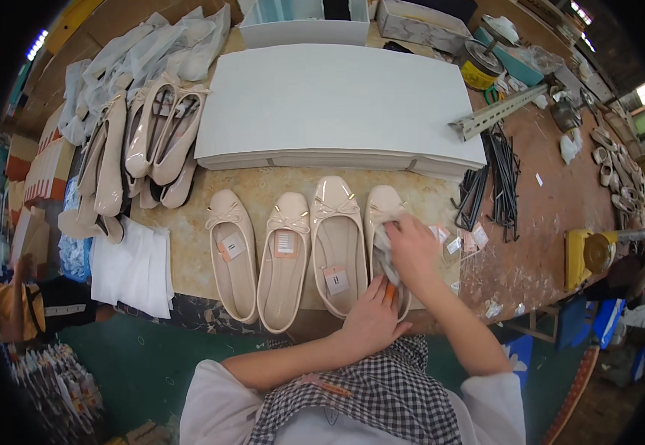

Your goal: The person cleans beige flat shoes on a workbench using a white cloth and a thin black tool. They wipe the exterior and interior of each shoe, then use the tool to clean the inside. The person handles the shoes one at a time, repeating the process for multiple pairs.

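Observation:
Several beige patent ballet flats with bows stand in a row on the table before me, toes pointing away. My right hand (pixel 414 252) is closed on crumpled greyish tissue or cloth (pixel 382 248) at the opening of the rightmost flat (pixel 385 200). My left hand (pixel 371 319) rests at that shoe's heel end, where an orange strip (pixel 391 291) shows by its fingers; its grip is partly hidden. Beside it stands another flat (pixel 335 193) with a tag inside. Further left are a flat with an orange-and-white tag (pixel 285 243) and the leftmost flat (pixel 232 248).
Behind the row lie white boxes (pixel 337 104). More flats (pixel 163 141) are piled at left, above white paper sheets (pixel 131 267). Black wire hooks (pixel 501 185), loose tags (pixel 452 243) and a metal bar (pixel 501 115) lie at right. A person's arm (pixel 17 304) shows at far left.

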A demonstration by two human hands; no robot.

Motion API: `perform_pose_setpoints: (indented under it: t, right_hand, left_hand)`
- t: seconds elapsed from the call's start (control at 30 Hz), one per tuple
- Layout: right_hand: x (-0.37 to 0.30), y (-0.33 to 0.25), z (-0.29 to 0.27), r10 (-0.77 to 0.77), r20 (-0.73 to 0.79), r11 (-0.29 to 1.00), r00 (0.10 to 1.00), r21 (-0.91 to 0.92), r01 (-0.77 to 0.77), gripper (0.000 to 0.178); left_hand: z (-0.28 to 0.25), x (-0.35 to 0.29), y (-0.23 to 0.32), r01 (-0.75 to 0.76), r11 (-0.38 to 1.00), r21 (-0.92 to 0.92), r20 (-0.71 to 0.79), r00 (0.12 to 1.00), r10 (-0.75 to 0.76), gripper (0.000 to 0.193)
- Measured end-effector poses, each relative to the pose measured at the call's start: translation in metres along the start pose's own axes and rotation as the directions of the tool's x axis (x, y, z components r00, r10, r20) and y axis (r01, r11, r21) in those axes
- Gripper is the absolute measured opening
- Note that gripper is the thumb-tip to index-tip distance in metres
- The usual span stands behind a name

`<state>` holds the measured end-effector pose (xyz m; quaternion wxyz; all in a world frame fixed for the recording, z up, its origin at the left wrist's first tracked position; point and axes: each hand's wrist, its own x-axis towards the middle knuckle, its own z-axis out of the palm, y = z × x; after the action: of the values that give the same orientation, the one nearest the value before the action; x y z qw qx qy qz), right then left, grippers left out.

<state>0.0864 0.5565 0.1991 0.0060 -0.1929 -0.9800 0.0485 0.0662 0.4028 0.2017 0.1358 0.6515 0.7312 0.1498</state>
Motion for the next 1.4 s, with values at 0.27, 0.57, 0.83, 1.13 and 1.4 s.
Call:
perform_pose_setpoints:
  t: [0.27, 0.57, 0.83, 1.13, 1.4]
  right_hand:
    - [0.028, 0.008, -0.008, 0.252, 0.057, 0.723, 0.966, 0.653, -0.227, 0.052]
    - [-0.010, 0.028, -0.023, 0.216, -0.092, 0.702, 0.972, 0.707, -0.089, 0.054]
    - [-0.043, 0.016, -0.031, 0.319, -0.114, 0.537, 0.941, 0.840, -0.080, 0.057]
    - [-0.035, -0.008, -0.045, 0.307, 0.016, 0.180, 0.952, 0.981, -0.074, 0.068]
    - [-0.053, 0.012, 0.008, 0.080, 0.293, -0.650, 0.953, 0.740, -0.173, 0.052]
  left_hand:
    - [-0.001, 0.006, 0.002, -0.008, 0.998, 0.055, -0.018, 1.000, 0.009, 0.067]
    - [-0.114, 0.137, -0.204, 0.116, 0.903, 0.413, -0.553, 0.820, 0.147, 0.047]
    - [-0.117, 0.152, -0.228, 0.373, 0.923, -0.096, -0.252, 0.888, -0.385, 0.054]
    - [-0.110, 0.139, -0.230, 0.349, 0.914, 0.207, -0.754, 0.652, -0.078, 0.033]
    - [-0.119, -0.005, -0.025, -0.607, 0.715, -0.346, -0.515, 0.760, 0.397, 0.021]
